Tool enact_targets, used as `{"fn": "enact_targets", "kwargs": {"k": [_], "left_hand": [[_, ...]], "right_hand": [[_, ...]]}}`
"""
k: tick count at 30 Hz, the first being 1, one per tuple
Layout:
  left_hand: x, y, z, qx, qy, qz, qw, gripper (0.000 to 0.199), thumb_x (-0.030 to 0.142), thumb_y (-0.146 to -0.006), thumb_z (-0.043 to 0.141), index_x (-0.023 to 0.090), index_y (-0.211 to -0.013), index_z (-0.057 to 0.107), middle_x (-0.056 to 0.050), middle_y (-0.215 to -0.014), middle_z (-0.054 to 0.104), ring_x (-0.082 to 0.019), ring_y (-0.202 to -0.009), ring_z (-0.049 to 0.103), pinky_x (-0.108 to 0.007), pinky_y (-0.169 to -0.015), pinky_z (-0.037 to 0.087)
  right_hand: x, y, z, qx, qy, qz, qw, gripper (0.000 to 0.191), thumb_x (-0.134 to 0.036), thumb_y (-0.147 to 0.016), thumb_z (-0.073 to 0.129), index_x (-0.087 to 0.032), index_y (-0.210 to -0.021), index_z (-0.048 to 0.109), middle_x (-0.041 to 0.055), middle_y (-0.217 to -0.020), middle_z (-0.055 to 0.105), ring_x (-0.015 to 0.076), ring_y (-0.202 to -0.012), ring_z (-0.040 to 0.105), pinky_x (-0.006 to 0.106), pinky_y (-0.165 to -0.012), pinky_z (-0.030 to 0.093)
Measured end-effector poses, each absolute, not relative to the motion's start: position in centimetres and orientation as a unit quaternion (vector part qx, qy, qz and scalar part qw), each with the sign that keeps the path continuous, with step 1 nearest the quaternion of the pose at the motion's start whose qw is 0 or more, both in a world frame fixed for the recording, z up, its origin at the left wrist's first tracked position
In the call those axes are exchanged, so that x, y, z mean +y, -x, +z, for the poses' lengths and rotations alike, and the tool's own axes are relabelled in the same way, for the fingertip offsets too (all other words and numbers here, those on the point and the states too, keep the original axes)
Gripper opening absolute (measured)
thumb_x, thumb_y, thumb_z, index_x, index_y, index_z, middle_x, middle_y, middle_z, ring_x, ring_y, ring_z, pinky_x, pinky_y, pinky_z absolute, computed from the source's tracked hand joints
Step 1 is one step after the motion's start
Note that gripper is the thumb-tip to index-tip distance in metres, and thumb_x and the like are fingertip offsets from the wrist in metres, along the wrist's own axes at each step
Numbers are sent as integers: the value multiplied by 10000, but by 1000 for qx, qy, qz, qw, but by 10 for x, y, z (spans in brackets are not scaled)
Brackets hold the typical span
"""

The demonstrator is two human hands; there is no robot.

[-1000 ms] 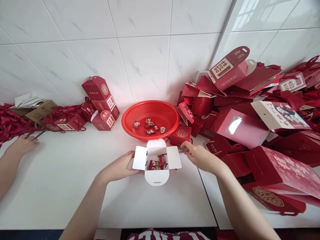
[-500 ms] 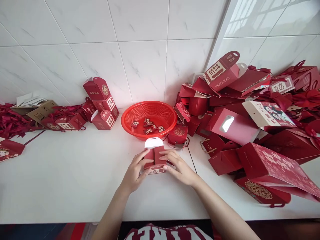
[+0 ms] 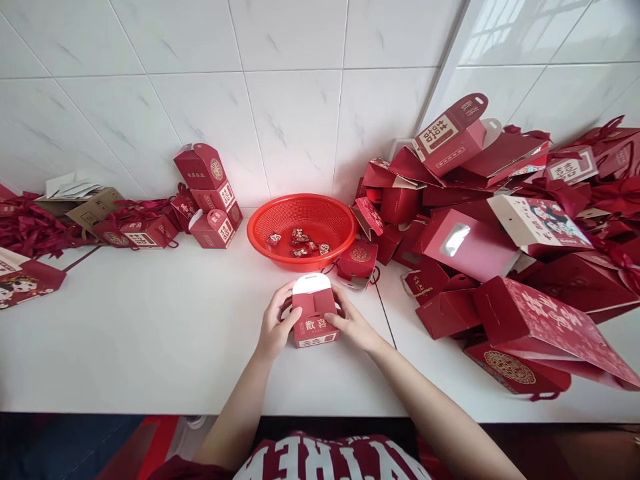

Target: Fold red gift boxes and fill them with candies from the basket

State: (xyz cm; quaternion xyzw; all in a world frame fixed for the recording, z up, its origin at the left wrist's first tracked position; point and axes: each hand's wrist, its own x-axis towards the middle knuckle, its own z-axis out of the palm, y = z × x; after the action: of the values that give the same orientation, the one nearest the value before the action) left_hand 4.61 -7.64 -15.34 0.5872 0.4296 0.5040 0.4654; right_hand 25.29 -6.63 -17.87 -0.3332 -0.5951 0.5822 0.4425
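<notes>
A small red box [image 3: 314, 327] with gold characters on its near flap rests on the white table, between my hands. Its rounded far flap, white inside, stands up. My left hand [image 3: 276, 321] grips the box's left side, thumb on the near flap. On the right side, my right hand [image 3: 353, 321] holds it too, its thumb on the same flap and its fingers partly hidden behind the box. Just beyond, a red plastic basket [image 3: 260, 223] holds several small wrapped pieces [image 3: 301, 236].
A large heap of red boxes and bags [image 3: 470, 243] covers the right side. Stacked red boxes [image 3: 213, 228] stand left of the basket against the tiled wall. Further left lie ribboned boxes [image 3: 145, 232] and a bag [image 3: 30, 283]. The table's front edge is near my forearms.
The box's near flap has folded over toward the far side, showing its characters. My thumbs have moved up onto it, and my fingers have shifted to the box's sides. The view has shifted slightly.
</notes>
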Motion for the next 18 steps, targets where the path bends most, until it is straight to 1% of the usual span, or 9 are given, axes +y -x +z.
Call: {"fn": "enact_targets", "kwargs": {"k": [2, 3, 5, 6, 8, 10, 11, 14, 18], "left_hand": [[-81, -42, -154, 416, -630, 499, 425, 300, 331, -948, 556, 241, -1231, 601, -102, -1359, 574, -281, -1269, 542, -451, -1059, 452], [-84, -40, -154, 408, -663, 483, 400, 255, 335, -960, 528, 229, -1165, 635, -107, -1373, 554, -286, -1298, 512, -460, -1081, 431], [-90, -37, -154, 387, -734, 439, 344, 266, 366, -944, 542, 220, -1137, 652, -118, -1428, 483, -310, -1358, 437, -488, -1119, 388], [-92, -36, -155, 379, -763, 419, 314, 310, 384, -915, 585, 223, -1174, 639, -123, -1455, 445, -323, -1379, 403, -502, -1134, 370], [-96, -37, -157, 379, -797, 394, 257, 450, 389, -852, 676, 237, -1267, 587, -125, -1478, 403, -329, -1397, 370, -513, -1152, 349], [-96, -39, -160, 390, -808, 384, 218, 533, 366, -833, 713, 255, -1325, 539, -118, -1476, 408, -313, -1391, 380, -507, -1159, 348], [-96, -40, -162, 395, -809, 384, 207, 555, 358, -839, 712, 263, -1349, 517, -115, -1472, 415, -304, -1385, 391, -502, -1156, 357], [-93, -40, -167, 394, -814, 386, 182, 635, 369, -856, 699, 275, -1430, 445, -114, -1481, 417, -301, -1381, 399, -508, -1153, 362], [-90, -37, -170, 394, -826, 370, 162, 649, 387, -884, 668, 286, -1473, 415, -117, -1514, 393, -314, -1399, 380, -528, -1158, 346]], "right_hand": [[-67, -253, -181, -596, 341, 573, 447, 639, -315, -894, 597, -286, -1478, 340, 97, -1481, 459, 259, -1312, 500, 476, -1084, 435], [-67, -254, -181, -603, 346, 560, 451, 650, -315, -897, 597, -292, -1489, 328, 93, -1484, 456, 256, -1313, 502, 473, -1087, 433], [-69, -255, -180, -631, 352, 514, 461, 649, -316, -914, 590, -313, -1504, 317, 84, -1523, 418, 252, -1347, 476, 469, -1109, 411], [-70, -257, -179, -654, 352, 480, 467, 620, -316, -926, 581, -319, -1497, 340, 78, -1553, 385, 253, -1378, 446, 471, -1130, 387], [-72, -260, -175, -706, 352, 396, 470, 502, -317, -956, 552, -317, -1446, 444, 60, -1586, 349, 253, -1434, 375, 479, -1170, 328], [-73, -263, -170, -760, 348, 316, 449, 401, -322, -982, 514, -299, -1382, 540, 56, -1557, 412, 259, -1453, 348, 504, -1198, 266], [-74, -264, -168, -783, 344, 286, 432, 387, -327, -992, 497, -292, -1373, 557, 58, -1528, 460, 264, -1454, 349, 521, -1201, 249], [-74, -267, -165, -831, 336, 223, 382, 433, -346, -1002, 478, -279, -1428, 511, 57, -1479, 528, 272, -1464, 337, 556, -1200, 227], [-72, -269, -167, -864, 330, 155, 346, 478, -313, -1014, 442, -281, -1490, 427, 44, -1508, 493, 262, -1466, 338, 576, -1201, 203]]}}
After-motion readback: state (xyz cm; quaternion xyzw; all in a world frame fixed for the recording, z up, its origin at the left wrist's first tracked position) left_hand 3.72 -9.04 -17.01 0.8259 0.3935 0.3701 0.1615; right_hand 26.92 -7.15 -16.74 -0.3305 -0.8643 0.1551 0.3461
